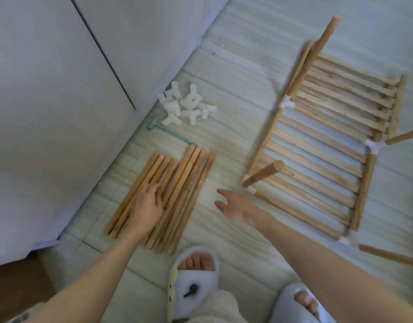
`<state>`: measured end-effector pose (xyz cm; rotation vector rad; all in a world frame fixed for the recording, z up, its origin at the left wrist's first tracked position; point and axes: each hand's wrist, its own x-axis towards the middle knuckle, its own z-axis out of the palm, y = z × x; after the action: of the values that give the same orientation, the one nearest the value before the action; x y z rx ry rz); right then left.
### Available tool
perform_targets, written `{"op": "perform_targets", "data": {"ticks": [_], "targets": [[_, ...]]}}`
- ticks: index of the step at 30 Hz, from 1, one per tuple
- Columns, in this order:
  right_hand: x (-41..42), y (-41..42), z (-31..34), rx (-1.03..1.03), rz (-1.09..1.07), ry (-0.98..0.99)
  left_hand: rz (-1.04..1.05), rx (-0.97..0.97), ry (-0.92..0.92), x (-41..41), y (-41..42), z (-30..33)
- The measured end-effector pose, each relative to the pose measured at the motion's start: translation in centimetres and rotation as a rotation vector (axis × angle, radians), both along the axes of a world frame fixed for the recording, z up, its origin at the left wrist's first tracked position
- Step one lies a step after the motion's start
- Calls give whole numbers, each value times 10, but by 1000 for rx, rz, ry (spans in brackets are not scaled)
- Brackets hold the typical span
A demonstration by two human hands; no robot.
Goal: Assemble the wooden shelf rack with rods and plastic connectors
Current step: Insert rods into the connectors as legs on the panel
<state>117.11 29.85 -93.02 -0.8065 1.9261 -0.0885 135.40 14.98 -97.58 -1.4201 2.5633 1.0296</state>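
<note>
Loose wooden rods (163, 199): a bundle lying side by side on the pale floor (235, 73), lower centre-left of the frame, ends pointing toward the upper right. Left hand (147, 206): resting palm-down on the middle of this bundle, fingers bent over the rods; whether the grip has closed round any single rod cannot be told. Right hand (235, 207): hovering above the floor between the bundle and the rack, fingers spread and relaxed, grip wide and holding nothing. Plastic connectors (185, 104): a small heap of white pieces on the floor, above the bundle, near the wall (49, 113) at upper left. Green tool (170, 132): slim, T-headed, lying between the connectors and the top ends of the rods. Shelf rack (322, 145): partly built slatted frame flat on the floor at right of the frame, white connectors at its corners and mid-sides, with several rods fitted and sticking out from them at angles. Slippers (193, 278): pale, open-toed, worn on both feet at bottom centre.
</note>
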Motion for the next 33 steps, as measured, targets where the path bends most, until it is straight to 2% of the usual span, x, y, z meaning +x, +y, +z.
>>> {"op": "perform_targets", "data": {"ticks": [2, 8, 12, 15, 21, 26, 29, 33], "targets": [[9, -12, -22, 2, 36, 59, 2, -96, 16, 3, -10, -7], [14, -29, -55, 36, 145, 236, -86, -179, 13, -37, -49, -17], [8, -30, -57, 75, 158, 196, -218, -322, 22, -94, -78, -15], [0, -33, -54, 91, 153, 136, -187, -378, 49, -145, -105, -15], [-3, -32, -49, 82, 136, 69, -7, -285, 12, -190, -136, -31], [-1, -32, -50, 108, 150, 75, 9, -220, 75, -187, -131, -29], [-1, -30, -43, 86, 94, 34, 69, -114, 267, -177, -111, -4], [2, -15, -16, 82, 28, -79, 171, 327, 562, -143, -64, 42]]}}
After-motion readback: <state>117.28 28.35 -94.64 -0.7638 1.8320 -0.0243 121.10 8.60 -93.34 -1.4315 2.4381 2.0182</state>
